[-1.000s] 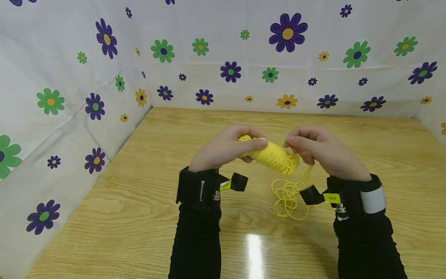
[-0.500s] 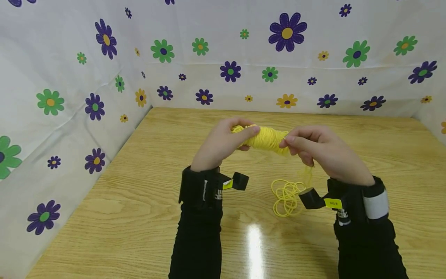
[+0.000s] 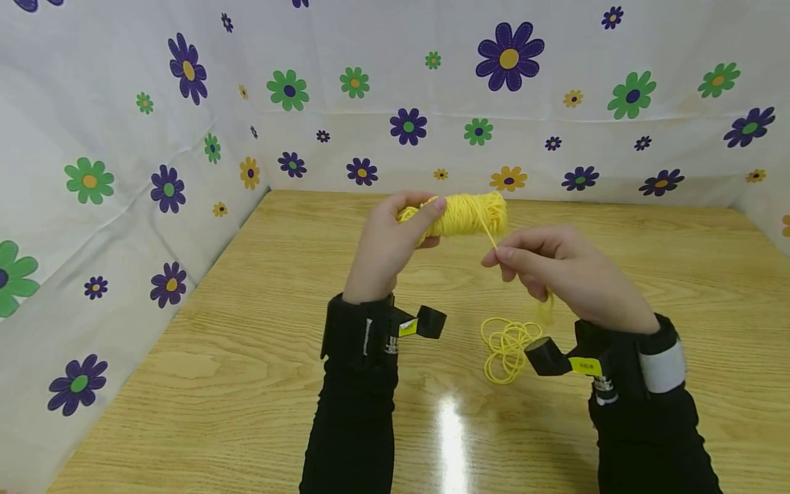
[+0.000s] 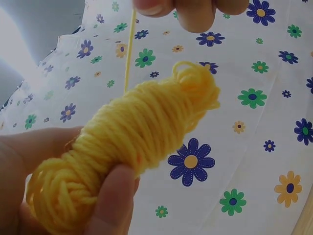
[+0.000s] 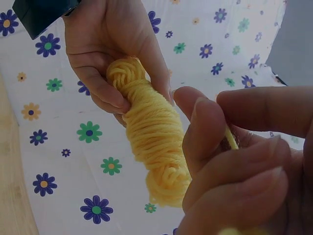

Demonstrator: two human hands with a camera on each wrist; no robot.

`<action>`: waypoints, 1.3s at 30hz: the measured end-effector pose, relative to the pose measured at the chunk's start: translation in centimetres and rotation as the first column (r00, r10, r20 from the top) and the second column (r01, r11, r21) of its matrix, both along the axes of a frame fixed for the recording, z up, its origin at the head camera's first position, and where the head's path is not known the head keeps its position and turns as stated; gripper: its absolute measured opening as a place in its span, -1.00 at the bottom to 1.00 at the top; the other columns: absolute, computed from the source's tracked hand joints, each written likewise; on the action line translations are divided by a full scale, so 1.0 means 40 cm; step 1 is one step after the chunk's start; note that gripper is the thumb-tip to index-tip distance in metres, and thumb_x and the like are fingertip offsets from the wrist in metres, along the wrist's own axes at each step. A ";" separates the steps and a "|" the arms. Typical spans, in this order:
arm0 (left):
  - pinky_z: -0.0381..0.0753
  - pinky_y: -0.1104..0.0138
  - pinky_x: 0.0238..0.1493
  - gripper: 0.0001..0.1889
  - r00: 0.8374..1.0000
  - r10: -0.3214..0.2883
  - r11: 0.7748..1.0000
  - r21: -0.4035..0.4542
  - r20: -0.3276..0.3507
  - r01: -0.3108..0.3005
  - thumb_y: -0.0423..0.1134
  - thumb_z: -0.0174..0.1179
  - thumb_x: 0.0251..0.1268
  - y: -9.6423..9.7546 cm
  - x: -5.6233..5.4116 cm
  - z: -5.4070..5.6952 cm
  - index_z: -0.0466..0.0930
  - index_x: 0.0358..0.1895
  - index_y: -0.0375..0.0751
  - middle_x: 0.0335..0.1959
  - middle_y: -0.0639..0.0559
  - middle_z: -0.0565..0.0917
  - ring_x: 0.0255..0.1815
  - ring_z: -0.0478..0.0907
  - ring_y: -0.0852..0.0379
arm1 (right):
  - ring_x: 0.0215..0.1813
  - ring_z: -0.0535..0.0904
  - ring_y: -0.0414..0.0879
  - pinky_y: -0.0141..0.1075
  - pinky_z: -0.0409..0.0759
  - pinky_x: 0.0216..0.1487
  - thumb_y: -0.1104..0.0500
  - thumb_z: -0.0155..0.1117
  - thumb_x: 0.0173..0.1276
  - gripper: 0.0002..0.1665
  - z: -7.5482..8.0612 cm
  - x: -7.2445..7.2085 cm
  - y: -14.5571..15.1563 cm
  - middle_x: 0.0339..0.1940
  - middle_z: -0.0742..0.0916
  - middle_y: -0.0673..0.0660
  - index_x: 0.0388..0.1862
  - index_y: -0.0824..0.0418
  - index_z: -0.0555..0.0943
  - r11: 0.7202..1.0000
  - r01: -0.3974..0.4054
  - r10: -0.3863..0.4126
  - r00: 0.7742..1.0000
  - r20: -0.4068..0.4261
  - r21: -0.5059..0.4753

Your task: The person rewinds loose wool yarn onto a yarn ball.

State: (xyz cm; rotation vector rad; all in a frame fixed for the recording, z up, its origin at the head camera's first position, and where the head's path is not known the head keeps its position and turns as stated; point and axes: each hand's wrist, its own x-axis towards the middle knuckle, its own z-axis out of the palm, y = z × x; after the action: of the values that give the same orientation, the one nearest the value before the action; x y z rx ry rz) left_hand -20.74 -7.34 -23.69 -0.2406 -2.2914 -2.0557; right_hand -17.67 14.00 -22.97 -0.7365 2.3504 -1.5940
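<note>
My left hand (image 3: 389, 240) grips one end of a bundle of yellow yarn (image 3: 465, 215), wound tightly round its middle with loops showing at both ends. The left wrist view shows the thumb pressed on the wound yarn (image 4: 139, 125). A taut strand (image 3: 487, 228) runs from the bundle down to my right hand (image 3: 555, 267), which pinches it between thumb and forefinger. In the right wrist view a bit of strand (image 5: 231, 138) passes through the curled fingers. More yarn hangs below that hand towards loose loops (image 3: 509, 346) on the table.
The wooden table (image 3: 247, 357) carries the loose loops near its middle. A white cloth with printed flowers (image 3: 370, 82) stands behind the table and along its left side. Both wrists wear black straps with small cameras (image 3: 430, 322).
The left hand has raised the bundle, moved slightly left and turned its free end upward. The right hand, earlier close against the bundle, is now apart from it with the strand stretched between.
</note>
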 end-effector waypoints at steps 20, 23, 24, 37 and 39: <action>0.64 0.34 -0.22 -0.70 1.000 -0.015 0.958 0.285 -0.023 0.021 -0.24 0.11 0.31 0.000 0.002 0.011 0.49 -0.03 -0.44 -0.18 -0.13 0.49 -0.27 0.50 0.09 | -0.65 0.29 -0.09 -0.31 0.39 -0.57 0.15 -0.04 0.46 -0.69 -0.013 -0.012 -0.010 -0.39 0.60 0.21 -0.18 0.34 0.58 0.990 -0.115 0.116 0.993 -0.010 0.081; 0.63 0.36 -0.24 -0.70 0.999 -0.034 0.952 0.303 -0.024 0.040 -0.26 0.10 0.32 0.000 0.004 0.014 0.48 -0.03 -0.45 -0.18 -0.12 0.49 -0.27 0.49 0.09 | -0.65 0.28 -0.11 -0.32 0.38 -0.59 0.16 -0.04 0.46 -0.69 -0.015 -0.015 -0.010 -0.44 0.57 0.20 -0.14 0.33 0.59 0.988 -0.114 0.116 0.993 -0.013 0.105; 0.63 0.36 -0.23 -0.70 0.999 -0.041 0.950 0.309 -0.024 0.046 -0.26 0.09 0.32 -0.001 0.005 0.015 0.47 -0.03 -0.46 -0.18 -0.12 0.49 -0.26 0.49 0.09 | -0.65 0.28 -0.12 -0.33 0.37 -0.60 0.16 -0.04 0.46 -0.69 -0.016 -0.016 -0.011 -0.45 0.56 0.19 -0.12 0.33 0.59 0.987 -0.114 0.116 0.993 -0.010 0.115; 0.61 0.40 -0.22 -0.67 0.989 -0.148 0.921 0.362 -0.009 0.141 -0.28 0.02 0.37 -0.002 0.017 0.025 0.41 0.06 -0.48 -0.14 -0.12 0.46 -0.20 0.46 0.09 | -0.61 0.31 -0.13 -0.36 0.37 -0.61 0.16 -0.04 0.44 -0.67 -0.029 -0.033 -0.011 -0.44 0.55 0.16 -0.09 0.35 0.59 0.977 -0.162 0.161 0.987 0.021 0.137; 0.61 0.41 -0.23 -0.67 0.984 -0.176 0.915 0.366 -0.009 0.167 -0.30 0.01 0.37 -0.003 0.018 0.026 0.40 0.06 -0.49 -0.14 -0.11 0.46 -0.19 0.45 0.09 | -0.60 0.31 -0.13 -0.36 0.37 -0.61 0.16 -0.04 0.45 -0.67 -0.031 -0.036 -0.011 -0.44 0.55 0.16 -0.08 0.37 0.58 0.977 -0.167 0.164 0.986 0.032 0.131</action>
State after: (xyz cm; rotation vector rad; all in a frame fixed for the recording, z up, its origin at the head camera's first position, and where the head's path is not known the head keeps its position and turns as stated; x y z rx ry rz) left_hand -20.00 -7.45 -22.65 -0.4093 -1.9033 -2.5329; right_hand -19.11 13.57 -24.21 -0.8560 2.2875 -1.3564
